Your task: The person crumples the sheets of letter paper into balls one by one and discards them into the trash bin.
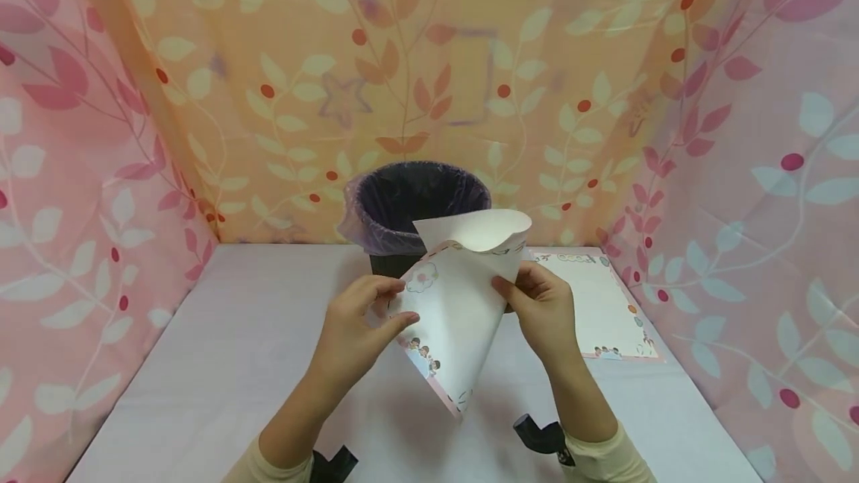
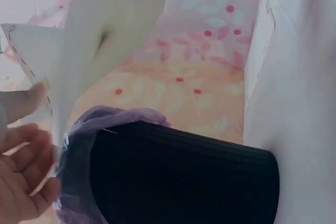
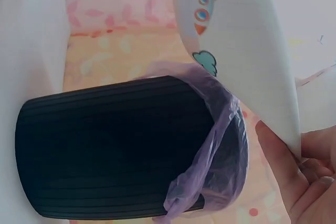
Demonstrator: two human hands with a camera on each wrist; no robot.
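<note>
I find the patterned paper sheet [image 1: 463, 304] rolled into a loose cone, raised above the surface [image 1: 268, 334] between its near edge and the lined bin [image 1: 392, 265] towards the far edge. Its wide mouth is up and its point down. The left grip [image 1: 359, 326] pinches the cone's left side between thumb and fingers; the right grip [image 1: 545, 309] pinches its right side, thumb in front. A second sheet [image 1: 590, 304] lies flat towards the far right corner. I judge the paper very light, smooth and springy: liable to unroll if released, easily creased if squeezed. The soundest hold, in my assessment, is a light pinch through the overlapping layers, lower towards the point.
</note>
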